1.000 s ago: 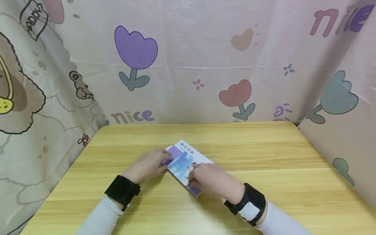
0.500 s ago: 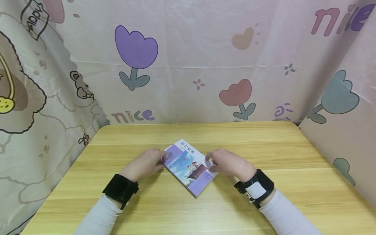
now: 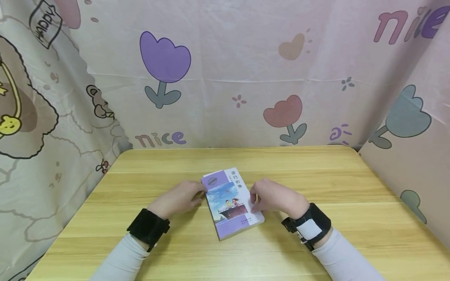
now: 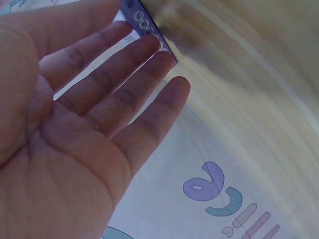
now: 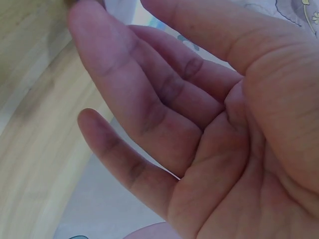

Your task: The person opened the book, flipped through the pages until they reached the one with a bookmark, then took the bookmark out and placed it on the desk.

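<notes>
A paperback book point(image 3: 225, 207) with a purple and white cover lies on the wooden table. Its cover picture shows two figures on a boat under a blue sky, and its top leans a little left. My left hand point(image 3: 184, 198) touches the upper left edge with its fingertips. In the left wrist view, that hand's fingers are nearly straight beside a purple strip of the book point(image 4: 144, 25). At the right edge, my right hand point(image 3: 275, 197) has its thumb and fingertips against the cover, fingers loosely bent. A thin white edge shows behind the book's top left.
The light wood table point(image 3: 316, 175) reaches back to a patterned cloth point(image 3: 218, 50) hanging behind it. More printed cloth point(image 3: 31, 195) hangs along the left side. Both wrists wear black bands point(image 3: 147, 229).
My right hand has moved off the cover to the book's right edge. The book has turned clockwise, its top swinging right and its bottom corner left. My left hand stays at the left edge.
</notes>
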A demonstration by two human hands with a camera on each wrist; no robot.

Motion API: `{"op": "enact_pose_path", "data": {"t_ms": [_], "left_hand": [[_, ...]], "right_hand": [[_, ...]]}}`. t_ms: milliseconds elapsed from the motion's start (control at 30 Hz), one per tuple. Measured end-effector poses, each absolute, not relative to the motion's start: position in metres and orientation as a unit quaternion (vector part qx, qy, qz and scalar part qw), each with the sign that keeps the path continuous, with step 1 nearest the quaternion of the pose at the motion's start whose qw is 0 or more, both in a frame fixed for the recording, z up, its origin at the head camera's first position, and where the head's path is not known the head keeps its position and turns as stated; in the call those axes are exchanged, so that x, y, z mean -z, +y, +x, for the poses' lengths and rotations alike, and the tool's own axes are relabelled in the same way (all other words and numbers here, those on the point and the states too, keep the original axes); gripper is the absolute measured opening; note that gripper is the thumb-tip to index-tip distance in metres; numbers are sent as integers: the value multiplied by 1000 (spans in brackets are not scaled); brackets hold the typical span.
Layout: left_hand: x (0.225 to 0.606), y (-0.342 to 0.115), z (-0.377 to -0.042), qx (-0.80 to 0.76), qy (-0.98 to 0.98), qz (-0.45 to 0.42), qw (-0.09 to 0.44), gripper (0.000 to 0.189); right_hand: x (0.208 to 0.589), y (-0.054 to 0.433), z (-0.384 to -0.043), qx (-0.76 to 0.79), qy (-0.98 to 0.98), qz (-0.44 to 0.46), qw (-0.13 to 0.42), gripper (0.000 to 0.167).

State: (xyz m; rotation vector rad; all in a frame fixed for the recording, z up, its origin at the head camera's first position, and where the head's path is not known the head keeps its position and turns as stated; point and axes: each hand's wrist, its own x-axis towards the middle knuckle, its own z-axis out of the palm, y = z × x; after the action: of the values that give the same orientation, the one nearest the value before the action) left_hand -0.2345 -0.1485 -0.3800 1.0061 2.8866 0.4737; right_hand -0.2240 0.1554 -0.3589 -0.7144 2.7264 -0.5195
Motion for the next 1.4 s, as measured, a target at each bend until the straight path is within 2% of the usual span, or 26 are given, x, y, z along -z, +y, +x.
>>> {"op": "enact_pose_path", "data": {"t_ms": [200,400,500,633,733,967,1200,1400], "left_hand": [[381,-141,-231,-157,921,356,18,15],[383,-133,-228,-152,916,370,35,12],[383,-130,-226,-158,913,374,48,27],[381,-125,-221,-181,908,367,90,59],[379,-122,-218,-192,907,355,121,67],[381,-119,-217,-203,906,348,131,70],[385,-117,-219,-197,903,361,122,70],[389,-113,-220,-188,900,375,115,67]], "right_hand": [[356,153,-218,192,938,-240,158,22],[354,150,-212,203,936,-223,181,23],[354,151,-210,207,933,-228,188,24],[353,152,-209,215,930,-224,198,25],[351,153,-209,219,930,-213,203,26],[350,153,-207,222,930,-209,204,27],[346,155,-207,200,940,-201,189,20],[344,165,-215,169,954,-180,169,26]]}}
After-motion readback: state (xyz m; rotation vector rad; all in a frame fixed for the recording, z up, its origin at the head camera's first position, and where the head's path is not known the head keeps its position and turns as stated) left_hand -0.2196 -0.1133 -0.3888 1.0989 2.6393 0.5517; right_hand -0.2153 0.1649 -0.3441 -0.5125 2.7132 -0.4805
